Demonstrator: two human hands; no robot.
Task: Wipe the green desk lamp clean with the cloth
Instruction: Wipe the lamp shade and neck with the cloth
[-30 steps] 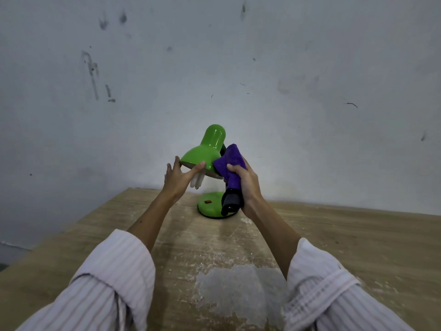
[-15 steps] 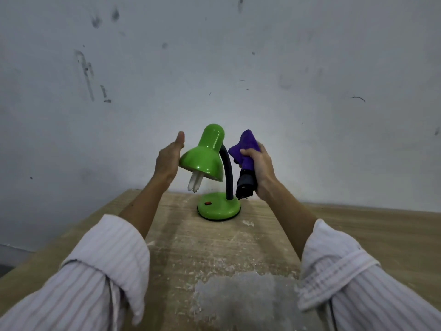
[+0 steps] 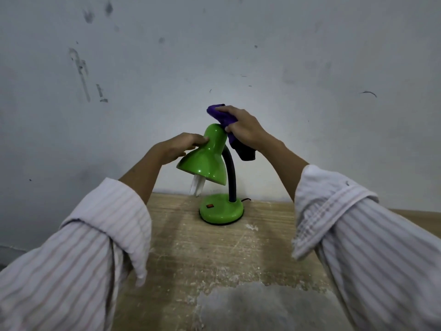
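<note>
While my right hand (image 3: 243, 129) is closed around the purple cloth (image 3: 223, 115), I press the wad against the top rear of the green desk lamp (image 3: 210, 158), right where the narrow cap of the shade meets the black gooseneck (image 3: 232, 177). That grip is clamped on the cloth, with a darker tail of fabric hanging below my palm beside the neck. My left hand (image 3: 177, 148) rests on the left side of the shade, thumb on the cap and fingers spread loosely along the green metal; this grip is a light brace on the shade, fingers apart and not wrapped round it. The shade tilts down to the left, and a white bulb (image 3: 196, 186) pokes out beneath its rim. The lamp's round green base (image 3: 222, 211), with a small red switch on top, stands on the wooden desk (image 3: 214, 254) close to the grey scuffed wall (image 3: 310, 56). A thin dark cord leaves the base at the back. My striped sleeves (image 3: 90, 247) are rolled at the forearm. Nearer to me, the desk surface shows a worn pale patch.
</note>
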